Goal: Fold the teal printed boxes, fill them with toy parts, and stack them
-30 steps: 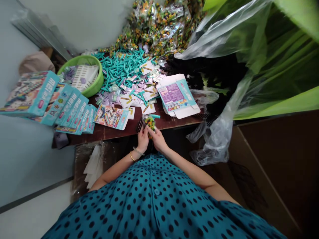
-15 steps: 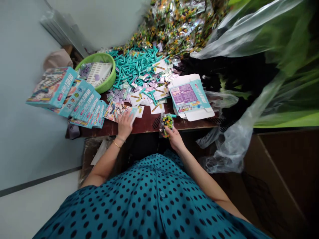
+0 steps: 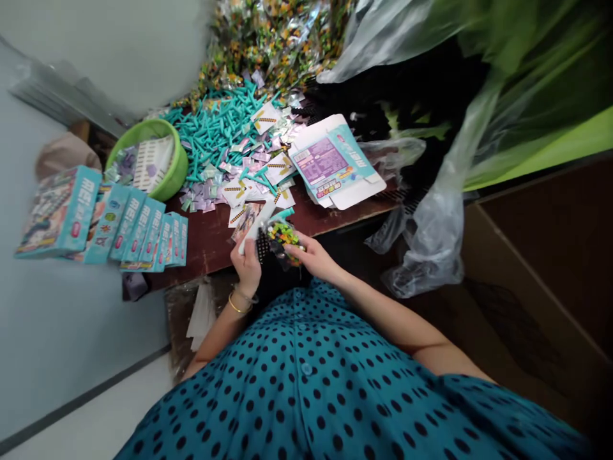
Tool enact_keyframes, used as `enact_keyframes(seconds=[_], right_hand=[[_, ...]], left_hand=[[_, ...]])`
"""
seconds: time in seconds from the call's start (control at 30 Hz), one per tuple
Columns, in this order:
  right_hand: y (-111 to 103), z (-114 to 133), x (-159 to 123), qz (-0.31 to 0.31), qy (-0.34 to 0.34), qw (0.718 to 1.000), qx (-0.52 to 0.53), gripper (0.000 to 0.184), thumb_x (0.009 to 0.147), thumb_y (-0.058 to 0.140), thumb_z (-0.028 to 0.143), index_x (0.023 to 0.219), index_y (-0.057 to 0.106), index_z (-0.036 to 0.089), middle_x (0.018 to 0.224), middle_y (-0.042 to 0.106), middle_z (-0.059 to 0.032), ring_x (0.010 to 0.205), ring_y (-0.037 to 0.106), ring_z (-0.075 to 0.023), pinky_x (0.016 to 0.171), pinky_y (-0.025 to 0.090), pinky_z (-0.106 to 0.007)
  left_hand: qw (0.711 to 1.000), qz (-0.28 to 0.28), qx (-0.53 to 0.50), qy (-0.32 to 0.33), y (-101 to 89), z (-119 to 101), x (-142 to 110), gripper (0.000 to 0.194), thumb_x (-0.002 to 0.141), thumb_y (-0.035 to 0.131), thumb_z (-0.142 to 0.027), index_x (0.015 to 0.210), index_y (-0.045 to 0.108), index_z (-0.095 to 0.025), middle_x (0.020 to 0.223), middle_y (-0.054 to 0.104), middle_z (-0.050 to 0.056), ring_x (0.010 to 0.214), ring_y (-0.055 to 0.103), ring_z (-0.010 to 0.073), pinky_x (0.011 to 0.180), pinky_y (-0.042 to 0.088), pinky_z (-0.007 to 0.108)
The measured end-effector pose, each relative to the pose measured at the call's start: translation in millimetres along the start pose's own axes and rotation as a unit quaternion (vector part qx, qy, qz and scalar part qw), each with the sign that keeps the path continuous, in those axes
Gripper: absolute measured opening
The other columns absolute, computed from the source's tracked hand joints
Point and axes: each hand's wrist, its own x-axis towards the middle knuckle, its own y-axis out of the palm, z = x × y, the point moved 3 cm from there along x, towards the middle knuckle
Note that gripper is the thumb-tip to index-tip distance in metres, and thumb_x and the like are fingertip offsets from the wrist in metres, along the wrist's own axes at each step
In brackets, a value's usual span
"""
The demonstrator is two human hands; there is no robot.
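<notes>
My left hand [image 3: 248, 268] is wrapped round a small printed box [image 3: 252, 225], lifted at the table's front edge with its white flap side turned to the right. In my right hand [image 3: 313, 257] is a clear bag of beads [image 3: 283, 237], coloured green, orange and black, pinched between thumb and fingers. The bag is close beside the box, and a teal stick and a dark dotted strip show next to it. Whether the bag touches the box's opening I cannot tell.
Packed teal boxes [image 3: 129, 223] lean in a row at left by a green basin [image 3: 179, 167]. Teal sticks [image 3: 220, 128], small sachets [image 3: 205, 191] and picture cards [image 3: 278, 167] cover the table. An unfolded box [image 3: 335, 163] lies right; bead bags [image 3: 268, 45] pile behind.
My left hand has picked the box up off the table and tilted it. My right hand has brought the bead bag left, close to the box. The camera view has turned.
</notes>
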Motion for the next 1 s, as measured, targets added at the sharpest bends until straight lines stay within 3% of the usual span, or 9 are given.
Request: enact_keyframes(seconds=[0.13, 0.23, 0.33, 0.47, 0.57, 0.63, 0.73, 0.9, 1.0], right_hand=[[-34.3, -22.5, -8.8, -0.039, 0.057, 0.998, -0.007, 0.040, 0.081, 0.073, 0.056, 0.105, 0.068, 0.024, 0.081, 0.070, -0.0003, 0.067, 0.065, -0.0198, 0.060, 0.053, -0.032], [-56.4, -26.3, -17.2, -0.060, 0.043, 0.990, -0.116, 0.036, 0.078, 0.077, 0.048, 0.102, 0.072, 0.022, 0.083, 0.072, -0.0011, 0.072, 0.065, -0.0211, 0.073, 0.055, -0.037], [-62.5, -21.0, -17.5, -0.031, 0.035, 0.983, -0.176, 0.026, 0.074, 0.080, 0.041, 0.091, 0.074, 0.023, 0.086, 0.074, -0.0001, 0.079, 0.065, -0.0204, 0.078, 0.055, -0.034], [-59.2, -11.2, -0.7, 0.103, 0.187, 0.963, -0.162, 0.033, 0.079, 0.076, 0.050, 0.074, 0.066, 0.020, 0.061, 0.065, 0.0017, 0.054, 0.056, -0.0130, 0.054, 0.048, -0.025], [-62.0, 8.9, 12.3, 0.127, 0.283, 0.938, -0.156, 0.043, 0.079, 0.076, 0.059, 0.074, 0.065, 0.017, 0.061, 0.065, -0.0013, 0.052, 0.056, -0.0126, 0.048, 0.047, -0.024], [-60.6, 29.3, 17.1, 0.098, 0.272, 0.945, -0.154, 0.042, 0.079, 0.079, 0.057, 0.086, 0.068, 0.017, 0.075, 0.071, -0.0040, 0.061, 0.062, -0.0145, 0.051, 0.051, -0.024], [-43.6, 58.5, 16.7, 0.064, 0.195, 0.953, -0.224, 0.033, 0.085, 0.076, 0.045, 0.102, 0.066, 0.018, 0.094, 0.074, -0.0074, 0.074, 0.068, -0.0179, 0.056, 0.055, -0.025], [-5.1, 79.9, 17.6, -0.008, 0.052, 0.882, -0.469, 0.022, 0.091, 0.066, 0.031, 0.107, 0.064, 0.014, 0.106, 0.074, -0.0140, 0.094, 0.071, -0.0268, 0.081, 0.056, -0.033], [2.2, 84.0, 19.0, -0.027, 0.032, 0.874, -0.485, 0.026, 0.091, 0.068, 0.029, 0.111, 0.064, 0.014, 0.111, 0.073, -0.0143, 0.102, 0.070, -0.0276, 0.088, 0.054, -0.034]], left_hand=[[0.991, 0.077, 0.023, 0.109, 31.8, 1.2, -17.2, 0.049, 0.101, 0.048, -0.056, 0.118, 0.075, -0.019, 0.123, 0.074, 0.013, 0.125, 0.064, 0.0276, 0.113, 0.044, 0.043], [0.964, 0.175, 0.073, 0.185, 47.8, 6.7, -30.2, 0.046, 0.102, 0.046, -0.051, 0.125, 0.073, -0.021, 0.130, 0.071, 0.012, 0.134, 0.058, 0.0286, 0.119, 0.037, 0.049], [0.941, 0.209, 0.110, 0.241, 51.2, 11.9, -42.7, 0.042, 0.104, 0.045, -0.042, 0.129, 0.071, -0.022, 0.131, 0.072, 0.012, 0.136, 0.057, 0.0290, 0.117, 0.037, 0.051], [0.928, 0.225, 0.089, 0.282, 43.4, 9.8, -47.0, 0.036, 0.104, 0.047, -0.032, 0.128, 0.071, -0.021, 0.126, 0.074, 0.011, 0.126, 0.065, 0.0253, 0.109, 0.047, 0.045], [0.947, 0.194, 0.074, 0.244, 35.1, 8.1, -37.4, 0.035, 0.105, 0.047, -0.032, 0.126, 0.072, -0.020, 0.124, 0.075, 0.010, 0.120, 0.068, 0.0239, 0.106, 0.051, 0.043], [0.960, 0.171, 0.064, 0.211, 31.1, 7.2, -30.5, 0.036, 0.105, 0.048, -0.035, 0.125, 0.073, -0.020, 0.124, 0.075, 0.010, 0.119, 0.068, 0.0242, 0.107, 0.051, 0.043], [0.967, 0.157, 0.046, 0.196, 29.7, 2.0, -26.8, 0.035, 0.105, 0.049, -0.037, 0.125, 0.073, -0.021, 0.124, 0.075, 0.009, 0.120, 0.068, 0.0244, 0.108, 0.050, 0.043], [0.975, 0.122, 0.015, 0.186, 31.1, -14.8, -29.3, 0.036, 0.105, 0.048, -0.038, 0.122, 0.074, -0.021, 0.123, 0.075, 0.009, 0.120, 0.067, 0.0253, 0.109, 0.049, 0.045], [0.984, 0.110, -0.012, 0.143, 28.2, -23.3, -28.7, 0.037, 0.104, 0.050, -0.043, 0.116, 0.076, -0.020, 0.118, 0.076, 0.010, 0.115, 0.069, 0.0258, 0.105, 0.051, 0.043]])
